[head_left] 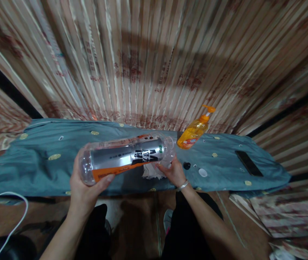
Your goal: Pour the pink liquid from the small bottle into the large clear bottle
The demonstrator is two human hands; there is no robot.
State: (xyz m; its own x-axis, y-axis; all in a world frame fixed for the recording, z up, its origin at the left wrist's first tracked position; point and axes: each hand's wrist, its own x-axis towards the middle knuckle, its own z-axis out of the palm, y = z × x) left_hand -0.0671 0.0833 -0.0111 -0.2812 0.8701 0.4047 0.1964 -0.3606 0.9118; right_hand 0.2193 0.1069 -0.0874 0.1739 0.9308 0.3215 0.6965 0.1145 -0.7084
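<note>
While both hands grip it, the bottle lies on its side in the air above the near edge of the cloth.
Left hand [85,187]: wrapped around the bottom end of the clear plastic bottle [127,157], thumb across its orange band.
Right hand [173,171]: fingers closed at the neck end, a bracelet on the wrist.
White rag [151,171]: just under the bottle, on the cloth.
Blue cloth [34,162]: spread over the table.
Black cap [187,165]: just beside the right hand.
White lid [202,172]: near the cap.
Phone [248,163]: well to the right.
Orange pump bottle [194,133]: leaning at the far edge.
</note>
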